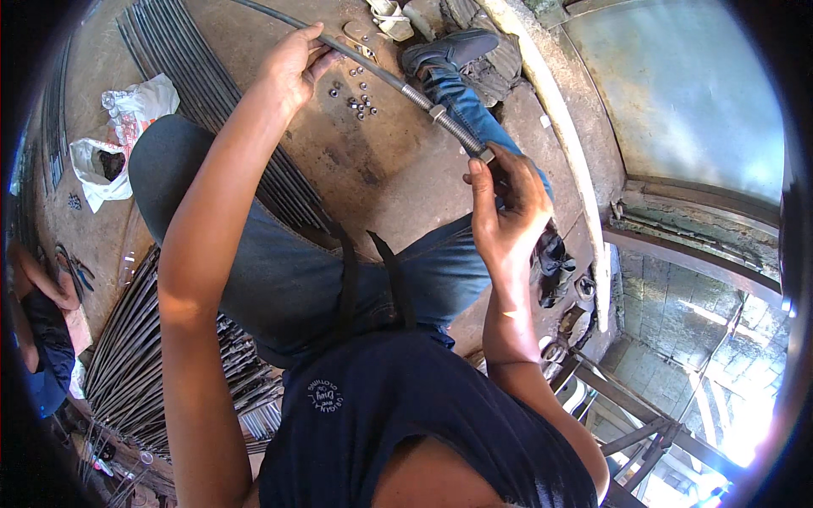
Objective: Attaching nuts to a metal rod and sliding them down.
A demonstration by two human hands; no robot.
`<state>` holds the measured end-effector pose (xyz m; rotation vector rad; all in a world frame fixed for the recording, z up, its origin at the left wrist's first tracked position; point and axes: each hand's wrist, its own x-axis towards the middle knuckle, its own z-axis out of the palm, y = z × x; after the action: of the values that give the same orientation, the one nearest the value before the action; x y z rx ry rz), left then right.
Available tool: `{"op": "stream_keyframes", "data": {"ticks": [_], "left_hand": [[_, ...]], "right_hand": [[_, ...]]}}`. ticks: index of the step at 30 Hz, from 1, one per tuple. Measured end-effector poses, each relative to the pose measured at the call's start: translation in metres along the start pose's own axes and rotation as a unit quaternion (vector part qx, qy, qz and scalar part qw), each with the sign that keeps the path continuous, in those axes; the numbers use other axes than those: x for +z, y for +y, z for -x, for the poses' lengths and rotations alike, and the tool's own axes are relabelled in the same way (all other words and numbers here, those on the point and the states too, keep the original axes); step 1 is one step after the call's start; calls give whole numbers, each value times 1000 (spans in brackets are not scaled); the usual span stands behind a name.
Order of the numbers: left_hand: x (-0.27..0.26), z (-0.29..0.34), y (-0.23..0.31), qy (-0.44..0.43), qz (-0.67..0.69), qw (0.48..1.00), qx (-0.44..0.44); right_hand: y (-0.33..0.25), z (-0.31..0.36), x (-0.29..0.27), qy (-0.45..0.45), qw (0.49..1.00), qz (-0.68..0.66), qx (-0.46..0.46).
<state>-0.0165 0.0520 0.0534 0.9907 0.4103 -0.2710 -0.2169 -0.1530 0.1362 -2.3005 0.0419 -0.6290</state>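
Note:
A long dark metal rod [374, 68] with a coarse threaded end slants across the space in front of me. My left hand [296, 61] grips its plain shaft, palm turned up beneath it. One hex nut [437, 112] sits partway along the thread. At the rod's near tip is a second nut [486, 156], and my right hand [513, 188] pinches it between thumb and fingers. Some of the right fingertips are hidden behind the tip. Several loose nuts [362, 108] lie scattered on the floor below the rod.
Bundles of dark rods [203, 93] lie on the floor to the left, with another pile [135, 339] beside my leg. A white sack [102, 165] holds small dark pieces. Another person's arm [42, 284] shows at far left near pliers [82, 269]. A pale pole [566, 127] runs along the right.

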Motion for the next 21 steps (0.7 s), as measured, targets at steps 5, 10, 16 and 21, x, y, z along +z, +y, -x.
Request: {"op": "stream_keyframes", "data": {"ticks": [5, 10, 16, 21], "left_hand": [[-1, -2, -2, -9, -5, 1000, -6], [-4, -3, 0, -10, -12, 1000, -8], [-2, -3, 0, -5, 4, 1000, -3], [-4, -8, -1, -16, 0, 1000, -2]], "right_hand": [[7, -4, -5, -51, 997, 64, 14], [3, -11, -5, -105, 993, -17, 47], [8, -17, -11, -131, 990, 27, 48], [8, -24, -13, -112, 992, 45, -42]]}}
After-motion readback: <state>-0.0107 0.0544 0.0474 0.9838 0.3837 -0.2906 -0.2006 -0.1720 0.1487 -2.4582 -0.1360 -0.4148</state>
